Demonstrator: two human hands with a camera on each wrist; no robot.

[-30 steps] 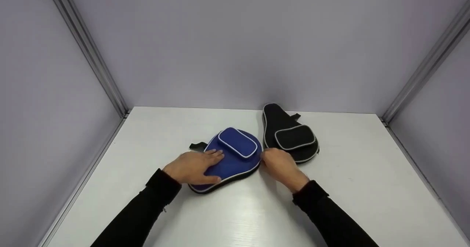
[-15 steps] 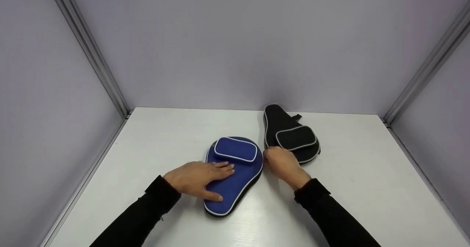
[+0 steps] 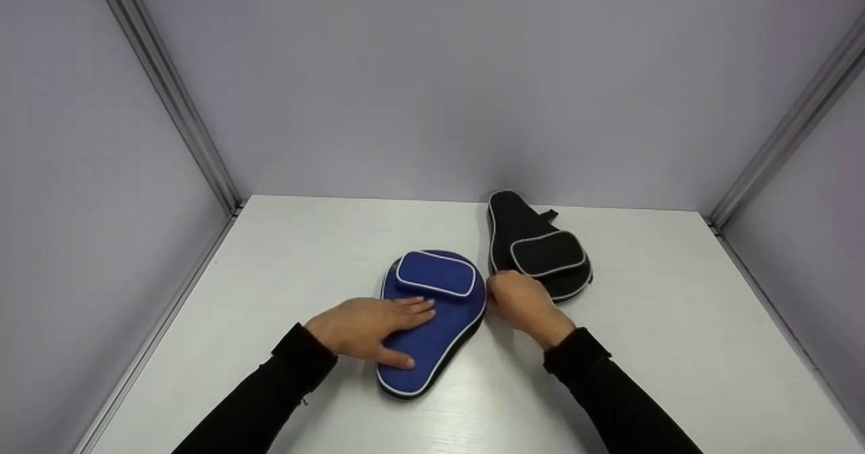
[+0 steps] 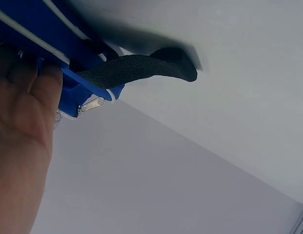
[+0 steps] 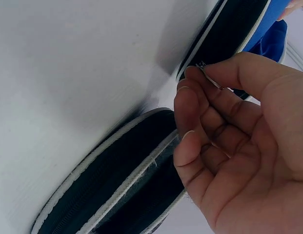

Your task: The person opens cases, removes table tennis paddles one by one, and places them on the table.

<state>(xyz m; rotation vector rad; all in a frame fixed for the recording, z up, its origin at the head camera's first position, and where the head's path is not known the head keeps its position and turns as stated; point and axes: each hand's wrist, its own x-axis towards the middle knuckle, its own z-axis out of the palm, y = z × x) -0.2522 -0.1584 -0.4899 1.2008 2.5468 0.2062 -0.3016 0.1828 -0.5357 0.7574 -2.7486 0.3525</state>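
A blue table tennis paddle case with white piping lies pocket side up, its narrow end towards me. My left hand rests flat on it, fingers straight, just below the raised pocket. My right hand is at the case's right edge. In the right wrist view, thumb and forefinger pinch a small metal zipper pull on its dark side band, the other fingers curled. A black strap sticks out from the blue case in the left wrist view, near another zipper pull.
A black paddle case with pale piping lies just behind the right hand, close to the back wall. Both cases lie on a white table, with grey panels at its sides.
The blue case has turned, its narrow end swinging towards me and right. My left hand moved slightly nearer and right with it. My right hand stayed at the edge; the black case lies still.
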